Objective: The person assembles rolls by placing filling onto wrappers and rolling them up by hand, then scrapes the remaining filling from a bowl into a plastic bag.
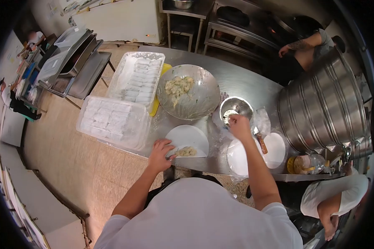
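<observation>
On the steel table lies a round white wrapper sheet with a small heap of chopped filling near its front edge. My left hand rests at the sheet's left edge, fingers spread beside the filling. My right hand is over the small steel bowl, its fingers closed; what they hold is hidden. White material lies in that bowl under my fingertips. Behind the sheet stands a large steel bowl with more filling in it.
Two plastic trays of white rolls stand left. Stacked white rounds, a wooden-handled tool and an oil bottle lie right. Tall steel steamers rise beyond. People are at the right and far left.
</observation>
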The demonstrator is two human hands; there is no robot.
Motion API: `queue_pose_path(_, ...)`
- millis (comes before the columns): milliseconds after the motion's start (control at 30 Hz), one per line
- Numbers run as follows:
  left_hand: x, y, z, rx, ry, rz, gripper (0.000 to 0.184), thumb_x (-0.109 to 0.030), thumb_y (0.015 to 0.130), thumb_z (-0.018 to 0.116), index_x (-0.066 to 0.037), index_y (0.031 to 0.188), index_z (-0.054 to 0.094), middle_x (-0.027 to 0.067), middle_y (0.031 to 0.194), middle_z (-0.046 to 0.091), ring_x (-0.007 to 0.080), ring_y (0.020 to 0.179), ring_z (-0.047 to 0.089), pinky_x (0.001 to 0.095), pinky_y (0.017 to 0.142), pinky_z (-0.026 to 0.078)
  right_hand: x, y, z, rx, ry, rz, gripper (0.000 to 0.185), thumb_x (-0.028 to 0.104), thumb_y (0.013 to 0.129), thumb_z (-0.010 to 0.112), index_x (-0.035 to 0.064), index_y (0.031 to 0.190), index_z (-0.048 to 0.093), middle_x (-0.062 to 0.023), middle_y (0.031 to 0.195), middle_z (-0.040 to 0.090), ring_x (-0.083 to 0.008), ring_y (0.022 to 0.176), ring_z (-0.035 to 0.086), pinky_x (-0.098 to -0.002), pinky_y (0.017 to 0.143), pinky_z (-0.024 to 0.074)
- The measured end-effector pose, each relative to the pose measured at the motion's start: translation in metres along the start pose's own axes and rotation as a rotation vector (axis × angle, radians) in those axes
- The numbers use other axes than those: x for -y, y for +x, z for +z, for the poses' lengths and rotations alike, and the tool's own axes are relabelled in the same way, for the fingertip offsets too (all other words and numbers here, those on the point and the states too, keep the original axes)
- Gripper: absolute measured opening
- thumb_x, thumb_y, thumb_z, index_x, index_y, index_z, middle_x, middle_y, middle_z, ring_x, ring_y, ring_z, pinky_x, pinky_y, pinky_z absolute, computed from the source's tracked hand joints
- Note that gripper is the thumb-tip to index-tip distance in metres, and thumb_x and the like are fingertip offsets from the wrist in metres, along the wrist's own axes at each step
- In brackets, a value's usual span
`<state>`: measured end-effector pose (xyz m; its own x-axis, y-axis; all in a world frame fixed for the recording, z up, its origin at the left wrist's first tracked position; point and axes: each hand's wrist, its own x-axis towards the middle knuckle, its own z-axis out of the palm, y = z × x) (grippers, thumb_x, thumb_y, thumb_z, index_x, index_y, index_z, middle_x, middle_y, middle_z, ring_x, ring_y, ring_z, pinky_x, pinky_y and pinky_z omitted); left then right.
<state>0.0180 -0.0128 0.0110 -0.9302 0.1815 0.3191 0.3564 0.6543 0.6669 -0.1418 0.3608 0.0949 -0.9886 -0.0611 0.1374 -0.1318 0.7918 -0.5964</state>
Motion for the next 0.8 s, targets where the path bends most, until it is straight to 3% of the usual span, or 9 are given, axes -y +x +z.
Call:
queue_pose_path(100,-0.004,0.001,-0.001,0.003,0.030,-0.014,0.045,-0.013,0.074,0.090,-0.009,0.115,0.073,0.0132,0.138,0.064,0.0387,0.137,0.055,0.0572,0.123,0.038,-0.053,0.032,-0.012,0.196,-0.249,0.103,0.027,0.011,0.086,0.069,-0.0002,0.107,0.082,-0.0278,0.110,0.078,-0.0443,0.104,0.076,-0.0483,0.092,0.0623)
queue_pose_path(233,-0.004,-0.002,0.004,0.008,0.085,-0.024,0.047,-0.013,0.075,0.090,-0.008,0.117,0.072,0.0133,0.142,0.063,0.0393,0.140,0.054,0.0592,0.124,0.035,-0.037,0.038,-0.018,0.415,-0.571,0.282,0.030,0.014,0.087,0.068,-0.0013,0.110,0.080,-0.0273,0.119,0.078,-0.0433,0.113,0.076,-0.0471,0.098,0.0617)
queue_pose_path(333,-0.005,-0.002,0.004,0.027,0.090,-0.056,0.046,-0.013,0.075,0.089,-0.009,0.118,0.072,0.0126,0.144,0.062,0.0395,0.141,0.053,0.0603,0.125,0.033,-0.045,0.038,0.007,0.452,-0.617,0.225,0.031,0.014,0.087,0.068,0.0013,0.113,0.080,-0.0268,0.120,0.078,-0.0424,0.115,0.076,-0.0478,0.101,0.0608)
queue_pose_path(633,-0.008,0.001,0.003,0.047,0.108,-0.096,0.047,-0.014,0.075,0.089,-0.009,0.118,0.072,0.0115,0.144,0.063,0.0384,0.142,0.053,0.0607,0.126,0.032,-0.029,0.023,0.019,0.419,-0.485,0.362,0.038,0.018,0.089,0.068,-0.0044,0.120,0.071,-0.0276,0.118,0.078,-0.0394,0.114,0.077,-0.0478,0.099,0.0614)
queue_pose_path(800,-0.009,0.002,0.001,0.042,0.102,-0.086,0.047,-0.013,0.074,0.089,-0.009,0.117,0.072,0.0115,0.143,0.063,0.0384,0.139,0.055,0.0604,0.125,0.033,-0.029,0.020,0.026,0.443,-0.573,0.263,0.034,0.017,0.092,0.067,-0.0039,0.118,0.070,-0.0260,0.116,0.078,-0.0395,0.114,0.077,-0.0472,0.098,0.0619)
